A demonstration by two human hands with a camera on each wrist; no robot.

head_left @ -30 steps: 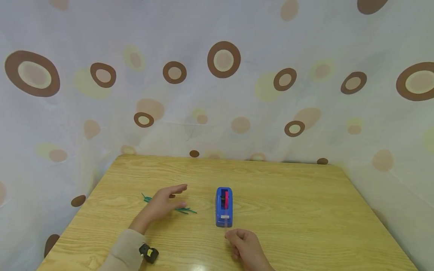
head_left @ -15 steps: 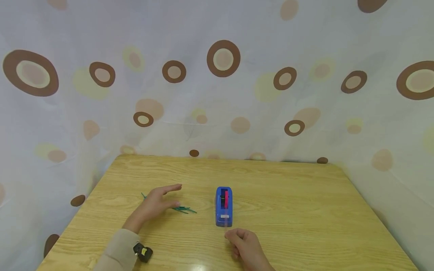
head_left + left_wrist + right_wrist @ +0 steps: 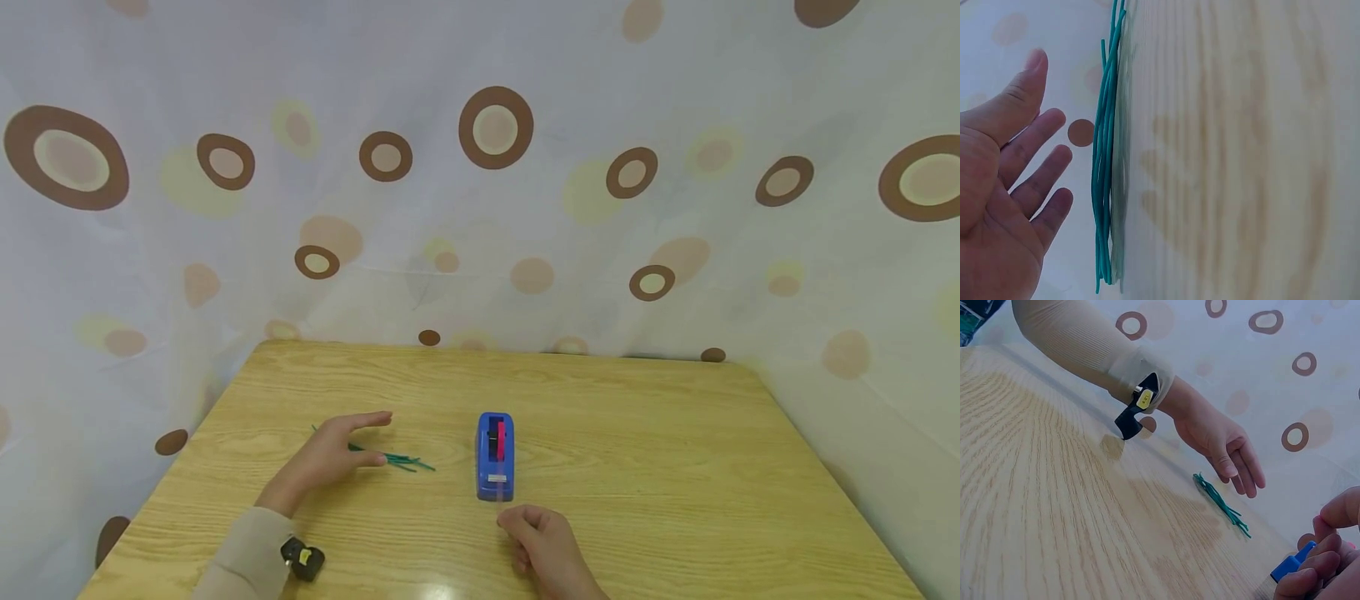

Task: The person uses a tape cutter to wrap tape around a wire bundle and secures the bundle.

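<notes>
My left hand [image 3: 324, 460] hovers over a bundle of thin green strands [image 3: 402, 459] lying on the table, at the left of the head view. Its fingers are spread and hold nothing. In the left wrist view the strands [image 3: 1104, 169] stand apart from the hand [image 3: 1007, 181]. To their right sits a blue tape dispenser [image 3: 484, 467] carrying a bright pink roll [image 3: 501, 440]. A see-through pinkish strip of tape [image 3: 500, 495] runs from its front, and my right hand [image 3: 546, 546] pinches the end between thumb and curled index finger.
The wooden table [image 3: 645, 467] reaches back to a pale curtain [image 3: 480, 217] patterned with brown rings. A black wrist camera [image 3: 303, 558] sits on the left sleeve [image 3: 247, 554], low over the table.
My left hand has drifted left and slightly toward me, uncovering more of the strands' right part. The right hand and the dispenser have stayed put.
</notes>
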